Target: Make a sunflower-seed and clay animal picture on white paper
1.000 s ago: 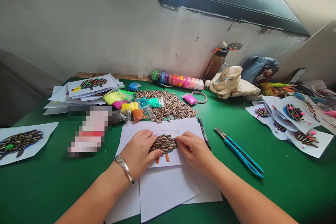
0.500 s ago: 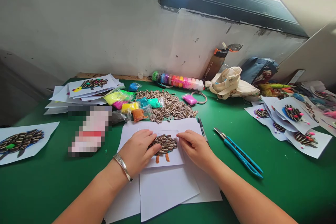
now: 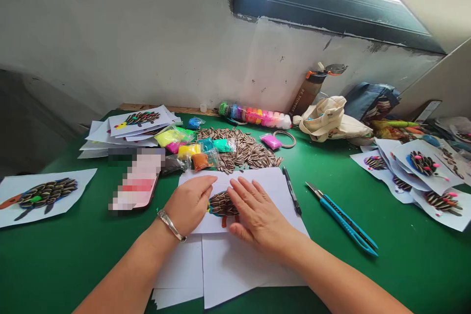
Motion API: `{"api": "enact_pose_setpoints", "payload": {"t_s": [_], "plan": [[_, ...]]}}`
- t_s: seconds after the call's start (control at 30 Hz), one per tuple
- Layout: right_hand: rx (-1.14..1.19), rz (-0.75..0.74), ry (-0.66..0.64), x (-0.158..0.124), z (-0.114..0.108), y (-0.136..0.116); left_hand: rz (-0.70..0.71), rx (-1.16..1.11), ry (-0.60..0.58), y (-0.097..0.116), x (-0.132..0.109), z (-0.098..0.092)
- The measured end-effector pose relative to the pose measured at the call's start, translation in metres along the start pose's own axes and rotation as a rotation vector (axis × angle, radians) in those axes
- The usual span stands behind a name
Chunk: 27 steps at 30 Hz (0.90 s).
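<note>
On a small white card (image 3: 206, 227) lies a bird shape made of striped sunflower seeds (image 3: 222, 202), with a blue edge and orange legs of what looks like clay. My right hand (image 3: 257, 213) is laid flat over the right part of the seeds, its fingers stretched out. At the bird's left end rests my left hand (image 3: 189, 204), fingers extended close together and the thumb alongside; it hides part of the card and the bird's head. Neither hand visibly grips anything. Under the card are larger white sheets (image 3: 235, 265).
Beyond the sheets are loose sunflower seeds (image 3: 246, 149) and bagged coloured clay (image 3: 201, 160). A pen (image 3: 292, 191) and a blue utility knife (image 3: 344, 221), blade exposed, lie rightward. Leftward are a phone (image 3: 138, 184) and a finished seed picture (image 3: 47, 196). More pictures (image 3: 423, 164) lie far right.
My right hand has moved from the card's right edge onto the seeds and flattened. My left hand has drawn left off the seeds to the bird's end. The view has shifted slightly.
</note>
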State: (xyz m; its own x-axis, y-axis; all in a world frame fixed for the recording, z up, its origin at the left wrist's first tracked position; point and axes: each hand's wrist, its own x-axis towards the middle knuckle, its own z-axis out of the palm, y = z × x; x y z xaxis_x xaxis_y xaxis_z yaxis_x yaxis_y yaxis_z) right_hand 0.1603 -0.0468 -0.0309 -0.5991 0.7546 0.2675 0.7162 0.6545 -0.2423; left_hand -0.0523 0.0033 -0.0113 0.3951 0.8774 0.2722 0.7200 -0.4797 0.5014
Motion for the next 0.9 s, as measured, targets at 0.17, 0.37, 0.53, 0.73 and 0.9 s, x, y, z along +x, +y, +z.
{"api": "enact_pose_setpoints", "payload": {"t_s": [0.17, 0.37, 0.53, 0.73, 0.9], "plan": [[0.036, -0.016, -0.142, 0.005, 0.000, -0.009, -0.041, -0.003, 0.071, 0.001, 0.000, -0.001], [0.047, -0.007, -0.135, 0.005, -0.001, -0.006, -0.082, -0.026, 0.107, 0.003, 0.001, -0.005], [0.055, 0.064, -0.055, 0.001, -0.001, 0.005, -0.173, -0.071, 0.171, 0.003, 0.002, -0.013], [0.221, 0.265, 0.053, -0.003, 0.002, 0.018, -0.403, -0.109, 0.138, 0.005, 0.005, -0.022], [0.283, 0.299, 0.065, -0.002, 0.004, 0.019, -0.463, 0.042, 0.005, 0.000, 0.006, -0.031]]}}
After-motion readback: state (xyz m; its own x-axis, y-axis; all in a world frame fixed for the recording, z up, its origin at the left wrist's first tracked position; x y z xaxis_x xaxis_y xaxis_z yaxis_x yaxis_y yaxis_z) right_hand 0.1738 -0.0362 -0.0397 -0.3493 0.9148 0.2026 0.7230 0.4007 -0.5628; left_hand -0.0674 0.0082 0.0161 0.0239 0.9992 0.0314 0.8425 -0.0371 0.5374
